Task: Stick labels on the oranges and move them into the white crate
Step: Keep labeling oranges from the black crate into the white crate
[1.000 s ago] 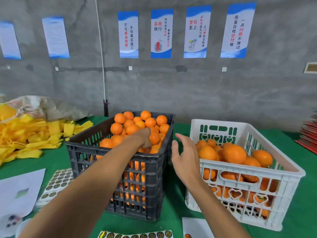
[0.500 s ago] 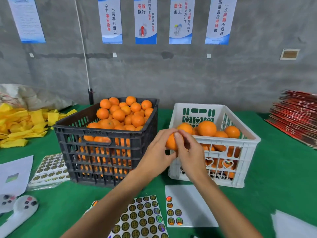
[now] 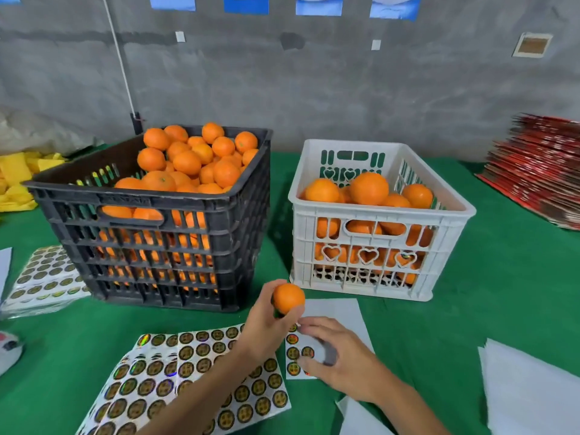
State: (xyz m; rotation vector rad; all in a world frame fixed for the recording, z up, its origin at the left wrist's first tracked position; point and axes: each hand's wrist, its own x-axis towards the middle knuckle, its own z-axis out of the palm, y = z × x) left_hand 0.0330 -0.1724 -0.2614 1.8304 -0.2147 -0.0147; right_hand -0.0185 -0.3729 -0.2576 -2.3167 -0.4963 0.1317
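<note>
My left hand [image 3: 265,324] grips one orange [image 3: 288,297] in its fingertips, low over the green table in front of both crates. My right hand [image 3: 337,356] rests on a mostly used sticker sheet [image 3: 339,312], fingers bent over the few round labels left at its left edge [image 3: 292,353]; whether it pinches a label I cannot tell. A black crate [image 3: 175,202] heaped with oranges stands at the left. To its right the white crate [image 3: 379,218] holds several oranges. A full sheet of round gold labels [image 3: 157,384] lies under my left forearm.
More label sheets in a plastic sleeve [image 3: 40,277] lie left of the black crate. Yellow foam pieces [image 3: 18,174] pile at the far left. A stack of red flat cartons [image 3: 539,167] sits at the far right. White blank sheets [image 3: 530,390] lie at the lower right.
My left hand took an orange out of the black crate and brought it down near the sheets. My right hand left the orange and dropped onto the sticker sheet. The view tilted downward.
</note>
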